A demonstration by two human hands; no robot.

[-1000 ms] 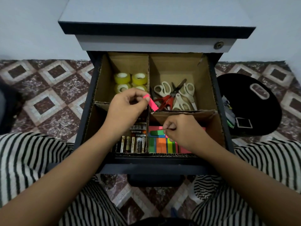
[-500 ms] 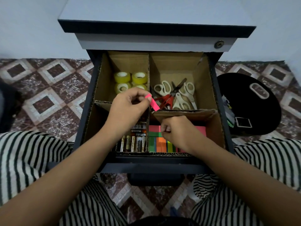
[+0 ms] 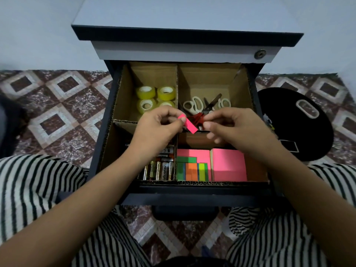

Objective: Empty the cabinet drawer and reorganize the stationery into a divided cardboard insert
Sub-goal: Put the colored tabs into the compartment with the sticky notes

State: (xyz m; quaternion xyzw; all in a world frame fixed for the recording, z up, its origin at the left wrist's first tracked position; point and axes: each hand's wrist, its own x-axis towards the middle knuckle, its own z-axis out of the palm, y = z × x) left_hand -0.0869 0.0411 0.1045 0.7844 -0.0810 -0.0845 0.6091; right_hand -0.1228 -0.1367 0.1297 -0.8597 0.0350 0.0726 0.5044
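Note:
The cabinet drawer (image 3: pixel 192 197) is pulled out and holds a four-part cardboard insert (image 3: pixel 124 121). Yellow tape rolls (image 3: pixel 146 92) lie back left, scissors (image 3: pixel 194 105) back right, batteries (image 3: pixel 159 170) front left. Coloured sticky flags (image 3: pixel 192 170) and a pink note pad (image 3: pixel 229 166) fill the front right part. Above the middle divider my left hand (image 3: pixel 156 130) pinches a pink flag strip (image 3: pixel 189 126). My right hand (image 3: pixel 231 126) hovers just right of it with curled fingers; whether it touches the strip or holds anything is unclear.
A black round bag (image 3: pixel 308 128) with a white handle slot lies on the patterned tile floor to the drawer's right. My striped trouser legs (image 3: pixel 38 189) flank the drawer front. The cabinet top (image 3: pixel 183 16) overhangs the back of the drawer.
My right hand has risen from the sticky flags in the front right part to beside the pink strip, uncovering the pink pad. My left hand holds the strip in about the same place.

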